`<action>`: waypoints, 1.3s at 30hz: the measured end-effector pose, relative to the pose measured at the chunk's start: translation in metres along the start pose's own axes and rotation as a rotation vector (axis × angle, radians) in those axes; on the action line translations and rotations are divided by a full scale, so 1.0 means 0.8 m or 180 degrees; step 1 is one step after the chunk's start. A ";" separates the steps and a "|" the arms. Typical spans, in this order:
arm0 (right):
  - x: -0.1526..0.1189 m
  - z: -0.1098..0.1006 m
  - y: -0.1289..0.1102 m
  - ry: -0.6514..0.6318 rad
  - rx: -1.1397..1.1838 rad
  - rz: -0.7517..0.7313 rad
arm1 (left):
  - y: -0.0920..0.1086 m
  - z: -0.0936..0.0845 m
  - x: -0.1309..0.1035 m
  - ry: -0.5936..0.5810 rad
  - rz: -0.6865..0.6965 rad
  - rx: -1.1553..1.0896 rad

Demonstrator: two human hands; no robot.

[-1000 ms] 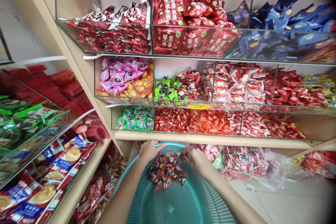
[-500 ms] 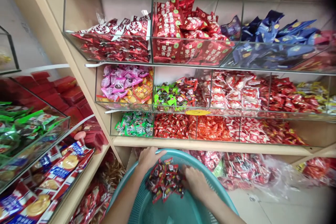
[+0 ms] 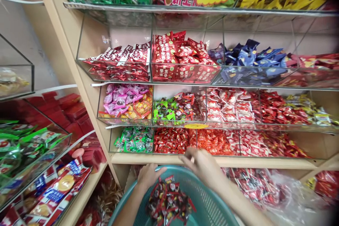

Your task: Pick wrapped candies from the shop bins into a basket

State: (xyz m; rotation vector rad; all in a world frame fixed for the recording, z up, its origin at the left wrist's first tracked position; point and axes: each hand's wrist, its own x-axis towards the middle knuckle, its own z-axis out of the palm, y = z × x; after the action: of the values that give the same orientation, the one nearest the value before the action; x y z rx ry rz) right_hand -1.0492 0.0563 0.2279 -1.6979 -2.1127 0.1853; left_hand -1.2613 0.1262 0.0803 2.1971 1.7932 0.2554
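A teal plastic basket (image 3: 214, 201) stands at the bottom centre, with a pile of dark red wrapped candies (image 3: 169, 203) inside. My left hand (image 3: 148, 177) grips the basket's far-left rim, its thumb lying along the edge. Over the far rim, in front of the lowest shelf, is my right hand (image 3: 202, 164), with loosely curled fingers somewhat apart and nothing visible in them. Just beyond it, the lowest bins hold red candies (image 3: 169, 141) and orange-red candies (image 3: 212, 142).
Clear-walled bins above hold green and black candies (image 3: 169, 111), red packets (image 3: 182, 58) and blue packets (image 3: 251, 56). A wooden shelf edge (image 3: 159, 159) runs behind the basket. Biscuit packs (image 3: 53, 190) lie at the left, and bagged goods (image 3: 251, 183) sit under the shelf at the right.
My right hand has risen out of the basket to above its far rim. My left hand stays on the rim. The view has tilted up, showing a higher shelf.
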 end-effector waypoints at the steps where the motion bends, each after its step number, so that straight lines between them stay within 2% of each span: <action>1: 0.016 -0.026 -0.006 0.0279 -0.0028 -0.0112 | 0.000 0.000 0.000 -0.0002 -0.0005 -0.0004; 4: 0.073 -0.087 -0.020 0.0816 -0.0454 -0.0176 | 0.000 -0.001 0.000 -0.0001 -0.0005 -0.0005; 7: 0.128 -0.112 -0.023 0.0920 -0.1130 0.0310 | 0.002 -0.004 -0.002 -0.0035 0.0015 0.0014; 11: 0.177 -0.105 -0.016 0.0738 -0.1319 0.0768 | 0.004 -0.008 -0.006 -0.0058 -0.0029 0.0098; 17: 0.195 -0.088 -0.005 0.0625 -0.1190 0.0991 | 0.005 -0.009 -0.009 -0.0024 -0.0058 0.0059; 23: 0.192 -0.088 -0.007 0.0650 -0.1140 0.0935 | 0.005 -0.008 -0.009 0.0009 -0.0046 0.0047; 28: 0.179 -0.107 -0.017 0.0667 -0.1172 0.0811 | 0.007 -0.011 -0.007 -0.0018 -0.0038 0.0079; 32: 0.143 -0.134 -0.032 0.0958 -0.1121 0.0512 | 0.009 -0.012 -0.007 -0.0067 -0.0054 0.0084; 34: 0.113 -0.136 -0.040 0.1007 -0.0862 0.0187 | 0.009 -0.011 -0.006 -0.0101 -0.0062 0.0083; 36: 0.078 -0.118 -0.042 0.0767 -0.0331 -0.0191 | 0.009 -0.009 -0.006 -0.0133 -0.0068 0.0085; 38: 0.041 -0.080 -0.035 0.0278 0.0259 -0.0440 | 0.008 -0.007 -0.006 -0.0136 -0.0083 0.0085; 39: 0.025 -0.054 -0.028 -0.0016 0.0434 -0.0417 | 0.008 -0.006 -0.006 -0.0127 -0.0093 0.0083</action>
State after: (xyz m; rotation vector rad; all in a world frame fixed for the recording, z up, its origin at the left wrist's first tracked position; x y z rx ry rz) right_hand -1.0552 0.0634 0.2794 -1.4779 -2.1541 0.2876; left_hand -1.2578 0.1209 0.0874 2.1762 1.8156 0.1818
